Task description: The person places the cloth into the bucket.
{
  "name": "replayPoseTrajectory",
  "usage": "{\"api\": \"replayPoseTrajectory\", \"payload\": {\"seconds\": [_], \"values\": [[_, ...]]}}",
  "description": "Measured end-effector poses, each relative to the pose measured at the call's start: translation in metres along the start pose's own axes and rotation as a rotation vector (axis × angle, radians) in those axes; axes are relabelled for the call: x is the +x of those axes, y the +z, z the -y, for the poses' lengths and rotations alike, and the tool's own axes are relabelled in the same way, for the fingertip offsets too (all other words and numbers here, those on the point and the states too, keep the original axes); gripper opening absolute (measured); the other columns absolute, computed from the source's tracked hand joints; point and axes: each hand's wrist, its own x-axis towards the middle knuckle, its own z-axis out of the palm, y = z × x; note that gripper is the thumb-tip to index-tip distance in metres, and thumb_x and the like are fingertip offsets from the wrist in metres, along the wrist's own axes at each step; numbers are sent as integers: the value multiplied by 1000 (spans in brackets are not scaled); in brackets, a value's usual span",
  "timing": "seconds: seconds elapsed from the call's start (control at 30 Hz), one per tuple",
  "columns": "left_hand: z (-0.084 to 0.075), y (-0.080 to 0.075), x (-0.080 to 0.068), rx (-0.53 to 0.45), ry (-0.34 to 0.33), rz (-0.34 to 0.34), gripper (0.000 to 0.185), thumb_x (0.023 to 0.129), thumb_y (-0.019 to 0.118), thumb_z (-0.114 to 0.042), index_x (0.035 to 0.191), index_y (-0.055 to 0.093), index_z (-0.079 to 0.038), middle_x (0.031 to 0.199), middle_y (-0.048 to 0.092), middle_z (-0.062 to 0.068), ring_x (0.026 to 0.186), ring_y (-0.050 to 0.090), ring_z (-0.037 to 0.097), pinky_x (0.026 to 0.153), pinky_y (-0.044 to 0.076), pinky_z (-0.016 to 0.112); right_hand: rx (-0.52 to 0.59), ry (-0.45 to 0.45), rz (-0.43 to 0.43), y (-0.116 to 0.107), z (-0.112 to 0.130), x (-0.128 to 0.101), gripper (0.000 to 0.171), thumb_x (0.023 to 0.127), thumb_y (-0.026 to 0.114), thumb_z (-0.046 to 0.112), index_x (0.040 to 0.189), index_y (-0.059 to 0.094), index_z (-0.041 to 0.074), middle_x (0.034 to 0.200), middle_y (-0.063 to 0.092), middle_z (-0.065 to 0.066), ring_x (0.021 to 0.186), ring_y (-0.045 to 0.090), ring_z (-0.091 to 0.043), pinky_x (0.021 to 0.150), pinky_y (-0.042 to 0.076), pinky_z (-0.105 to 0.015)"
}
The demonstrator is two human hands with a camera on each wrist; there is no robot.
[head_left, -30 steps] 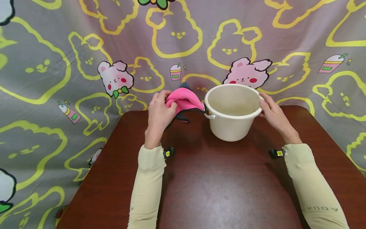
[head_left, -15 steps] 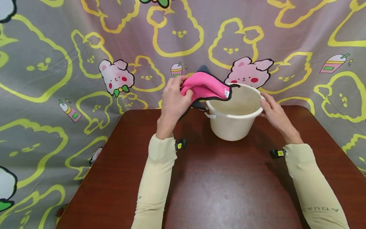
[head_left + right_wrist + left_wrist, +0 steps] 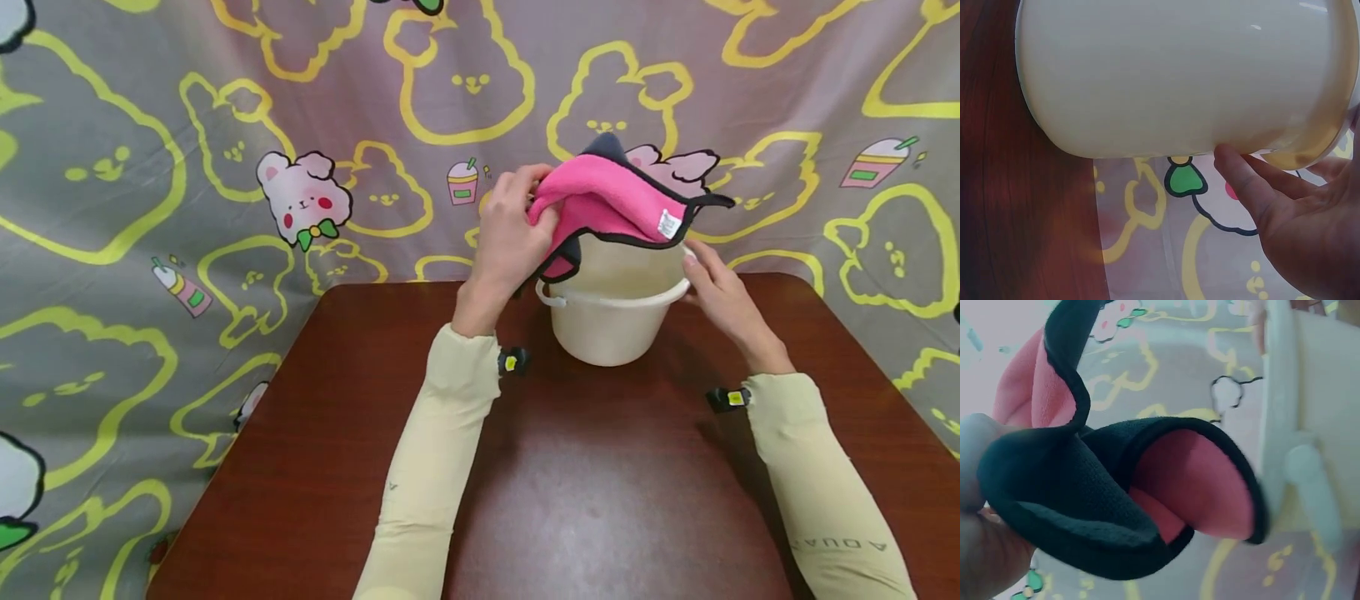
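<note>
My left hand (image 3: pixel 512 233) pinches a folded cleaning cloth (image 3: pixel 600 196), pink on one face and dark grey on the other, with black edging, a white label and a hanging loop. The cloth overlaps the upper part of a cream plastic bucket (image 3: pixel 611 329) in the head view. Seen from the left wrist, the cloth (image 3: pixel 1072 481) hangs in loose folds beside the bucket's rim (image 3: pixel 1282 406). On the bucket's right side, my right hand (image 3: pixel 722 292) holds the rim. One fingertip of the right hand (image 3: pixel 1304 219) touches the outer wall in the right wrist view.
The bucket stands toward the back of a dark brown table (image 3: pixel 600 483). A white handle mount (image 3: pixel 555 301) sticks out on its left side. Behind the table hangs a grey curtain (image 3: pixel 360 108) with cartoon prints.
My left hand has carried the cloth rightward and up, from beside the bucket to over its opening in the head view. The right hand and the bucket have stayed put.
</note>
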Motion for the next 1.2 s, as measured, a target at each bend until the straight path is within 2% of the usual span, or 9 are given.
{"api": "replayPoseTrajectory", "payload": {"seconds": [0.13,0.2,0.33,0.43,0.57,0.77,1.0,1.2], "values": [[2,18,-1,-32,-9,65,29,85,59,-9,114,58,-7,96,56,7,90,51,16,74,42,20,4,7,7,0,2,-2,51,98,35,42,146,24,31,142,34,-11,104,51,-4,74,48,-12],[4,27,-2,-44,-28,95,32,85,59,-10,117,56,-7,99,57,7,94,51,17,76,42,19,-11,22,0,0,3,-3,50,97,35,44,144,29,28,137,38,-11,101,52,-3,74,48,-13],[7,42,-6,-46,-64,141,38,85,58,-8,122,51,-6,107,57,9,102,52,18,82,42,19,-37,31,3,0,3,-4,54,97,33,47,145,28,24,139,36,-13,100,52,-4,74,47,-12],[11,51,-9,-7,-83,174,40,86,57,-8,125,48,-6,113,55,10,106,50,18,86,41,20,-76,11,-3,1,3,-4,55,98,32,45,147,23,24,143,34,-17,101,50,-3,75,44,-11],[18,55,-17,66,-131,231,42,88,57,-11,128,46,-8,118,49,11,106,49,16,86,44,20,-107,-2,-22,2,2,-3,54,98,34,44,147,25,24,138,38,-20,95,50,-1,73,45,-11],[27,52,-24,82,-186,287,41,90,55,-15,129,44,-13,122,44,9,103,56,14,83,48,24,-44,4,-17,3,1,-2,54,98,35,42,147,26,23,139,36,-20,96,52,-5,70,47,-10],[36,35,-30,127,-214,353,34,92,53,-24,126,48,-17,121,45,5,98,52,15,85,46,28,-60,3,20,1,1,0,54,99,32,41,148,22,21,143,31,-19,104,51,-18,71,49,-14],[56,17,-42,155,-162,380,29,93,52,-24,120,53,-15,116,49,5,96,52,17,82,45,31,-78,-9,70,-8,-2,-1,55,99,31,40,149,19,18,144,29,-19,89,57,-2,70,53,-21]]}}
